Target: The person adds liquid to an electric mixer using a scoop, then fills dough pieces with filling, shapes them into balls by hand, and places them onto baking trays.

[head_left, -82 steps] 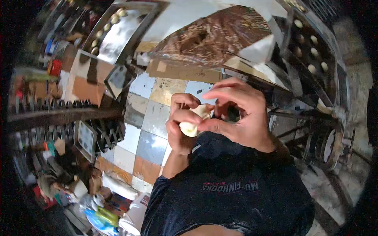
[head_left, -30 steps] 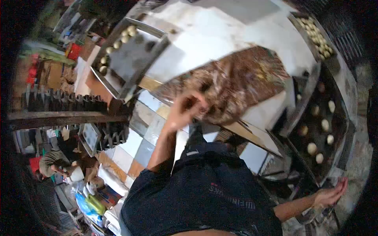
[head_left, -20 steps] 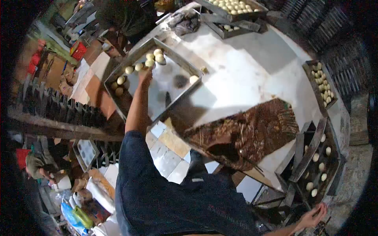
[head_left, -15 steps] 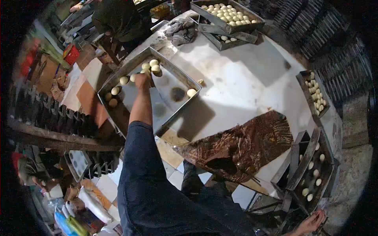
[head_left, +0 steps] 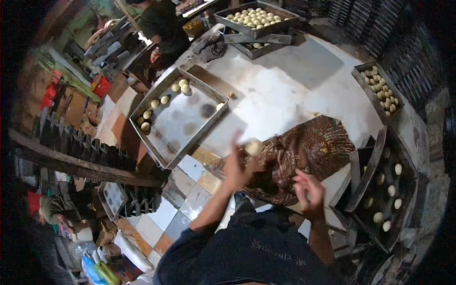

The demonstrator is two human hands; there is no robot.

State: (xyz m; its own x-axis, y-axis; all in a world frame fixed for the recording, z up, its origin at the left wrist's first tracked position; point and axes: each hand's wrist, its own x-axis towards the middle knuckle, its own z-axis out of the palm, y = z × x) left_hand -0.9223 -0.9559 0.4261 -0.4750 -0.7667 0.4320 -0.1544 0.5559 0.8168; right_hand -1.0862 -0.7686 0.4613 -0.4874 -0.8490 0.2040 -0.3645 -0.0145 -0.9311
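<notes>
My left hand [head_left: 236, 167], blurred by motion, is over the brown patterned cloth [head_left: 313, 147] at the table's near edge. A pale round dough ball [head_left: 253, 147] lies between its raised thumb and fingers; the exact contact is smeared. To the right, my right hand [head_left: 309, 192] hovers above the cloth's near side, its fingers loosely bent and apart, with nothing visible in them. A large metal tray [head_left: 184, 149] at the left holds several dough balls, grouped along its far and left sides. Dark round marks show on its bottom.
A deep tray full of dough balls [head_left: 256, 32] is stacked on another at the back. Another filled tray [head_left: 359, 78] stands at the right, above a dark tray [head_left: 370, 190] with spaced balls. A person [head_left: 164, 28] is at the far left. A crumpled cloth [head_left: 211, 50] lies behind.
My left hand has come from the left tray to above the brown cloth with a dough ball. My right hand has moved in from the lower right. The head view has shifted.
</notes>
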